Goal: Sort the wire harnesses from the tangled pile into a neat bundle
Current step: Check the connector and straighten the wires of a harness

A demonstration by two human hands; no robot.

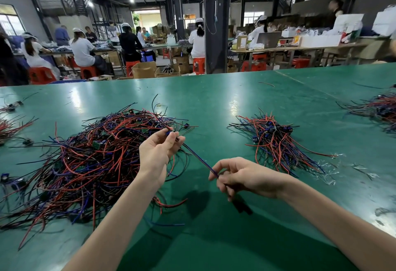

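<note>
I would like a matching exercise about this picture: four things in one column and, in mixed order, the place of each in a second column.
Things:
1. tangled pile
2. neat bundle
3. held harness
4. single loose wire

Places:
A. stretched from left hand to right hand
B. alone, farthest from the person
C. left of both hands
D. right of both hands

Pairs: 1-C, 2-D, 3-A, 4-B
</note>
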